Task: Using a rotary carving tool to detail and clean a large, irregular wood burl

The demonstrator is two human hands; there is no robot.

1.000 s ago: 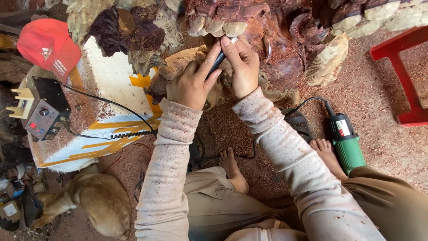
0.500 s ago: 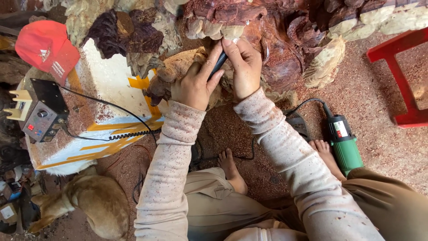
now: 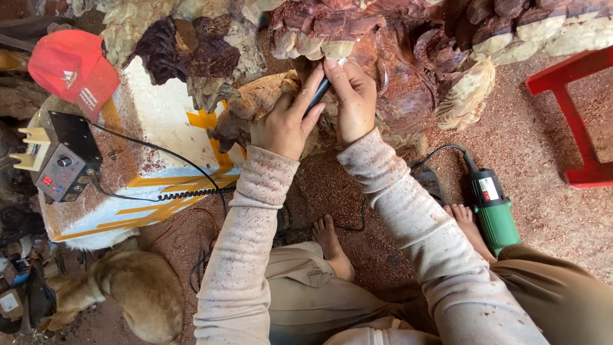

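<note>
A large reddish-brown carved wood sculpture (image 3: pixel 396 45) fills the top of the view. My right hand (image 3: pixel 351 99) grips a slim dark rotary handpiece (image 3: pixel 317 96) with its tip against the carving. My left hand (image 3: pixel 284 124) rests on a pale rounded part of the wood (image 3: pixel 262 96), its fingers also wrapped on the handpiece. Both sleeves are dusted with red sawdust. The tool tip is hidden between my fingers.
A grey control box (image 3: pixel 64 160) with a coiled cable sits on a white and yellow block (image 3: pixel 153 128), beside a red cap (image 3: pixel 70 67). A green power tool (image 3: pixel 491 207) lies on the sawdust floor by my foot. A red stool (image 3: pixel 575 108) stands right. A dog (image 3: pixel 137 291) lies lower left.
Both hands stay on the handpiece at the same spot on the carving, shifting only slightly. Nothing else has moved.
</note>
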